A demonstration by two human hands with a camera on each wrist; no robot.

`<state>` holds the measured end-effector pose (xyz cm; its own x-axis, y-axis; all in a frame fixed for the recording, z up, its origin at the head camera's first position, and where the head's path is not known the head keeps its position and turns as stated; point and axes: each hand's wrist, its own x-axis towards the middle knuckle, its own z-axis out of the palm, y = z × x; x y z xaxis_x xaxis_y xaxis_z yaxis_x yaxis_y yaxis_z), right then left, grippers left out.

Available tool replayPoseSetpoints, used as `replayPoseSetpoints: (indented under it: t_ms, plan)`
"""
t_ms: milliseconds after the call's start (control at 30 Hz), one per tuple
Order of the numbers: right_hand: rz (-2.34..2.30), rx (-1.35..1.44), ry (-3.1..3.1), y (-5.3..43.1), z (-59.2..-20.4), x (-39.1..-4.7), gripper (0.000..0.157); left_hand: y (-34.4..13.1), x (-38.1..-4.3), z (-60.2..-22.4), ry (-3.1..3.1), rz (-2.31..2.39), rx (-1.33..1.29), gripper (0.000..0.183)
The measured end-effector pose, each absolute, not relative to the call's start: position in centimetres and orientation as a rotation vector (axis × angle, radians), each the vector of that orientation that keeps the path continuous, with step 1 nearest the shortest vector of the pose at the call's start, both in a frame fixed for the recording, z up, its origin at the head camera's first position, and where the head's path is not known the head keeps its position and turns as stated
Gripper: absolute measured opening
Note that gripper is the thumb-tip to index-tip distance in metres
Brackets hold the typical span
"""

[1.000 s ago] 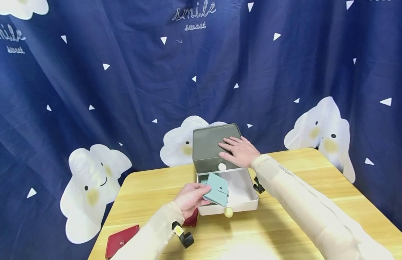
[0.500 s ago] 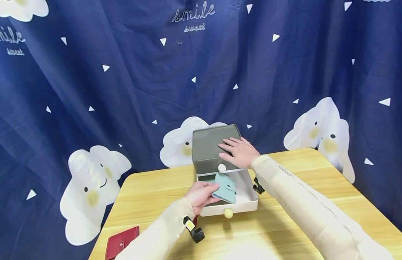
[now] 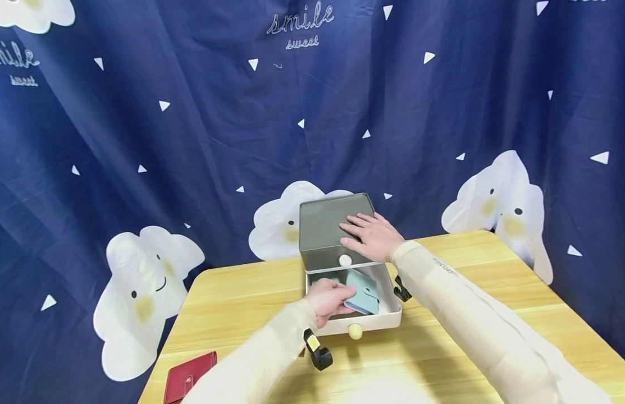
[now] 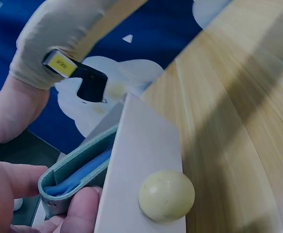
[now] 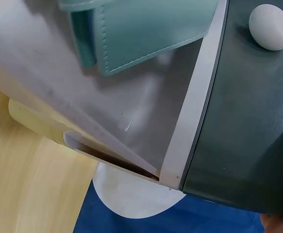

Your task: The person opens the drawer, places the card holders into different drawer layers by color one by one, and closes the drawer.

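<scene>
My left hand (image 3: 331, 298) pinches a mint-green snap wallet (image 3: 363, 290) by its left edge, thumb on top. In the head view the wallet is over the pulled-out white drawer (image 3: 382, 321), within its walls. The left wrist view shows fingers on both sides of the folded wallet (image 4: 75, 167), with blue inside it. Across the top of the dark grey-green drawer box (image 3: 319, 224) my right hand (image 3: 375, 238) rests with its fingers spread. Another green item (image 3: 332, 275) lies at the drawer's left, mostly behind my left hand.
A red wallet (image 3: 190, 376) lies on the wooden table (image 3: 241, 292) at the front left. The drawer has a yellow round knob (image 3: 355, 331); a white knob (image 3: 345, 260) is on the box above. A dark blue curtain (image 3: 216, 123) hangs behind the table.
My left hand has carried the mint-green wallet rightward and further over the drawer. My left sleeve now covers most of a second red item beside the drawer. The right hand has stayed put.
</scene>
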<state>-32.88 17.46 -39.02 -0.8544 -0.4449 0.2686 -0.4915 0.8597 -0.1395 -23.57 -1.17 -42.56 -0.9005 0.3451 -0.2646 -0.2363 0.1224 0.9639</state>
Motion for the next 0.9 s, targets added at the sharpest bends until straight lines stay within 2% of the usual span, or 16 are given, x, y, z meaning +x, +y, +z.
replayPoseSetpoints:
  t_ms: [200, 400, 633, 900]
  plan:
    - [0.278, 0.717, -2.8, 17.6, -39.5, -33.1, 0.072, -0.5, -23.6, -42.7, 2.111, 1.681, 0.097, 0.019]
    - [0.299, 0.713, -2.805, 17.7, -39.1, -32.8, 0.066, 0.2, -23.5, -42.2, 2.216, 1.564, 0.095, 0.014]
    - [0.285, 0.723, -2.772, 17.8, -39.6, -33.2, 0.071, 1.2, -23.9, -41.8, 2.207, 1.51, 0.047, 0.019]
    - [0.255, 0.719, -2.797, 17.7, -39.0, -32.9, 0.066, 2.2, -24.2, -41.4, 2.237, 1.381, 0.027, 0.022]
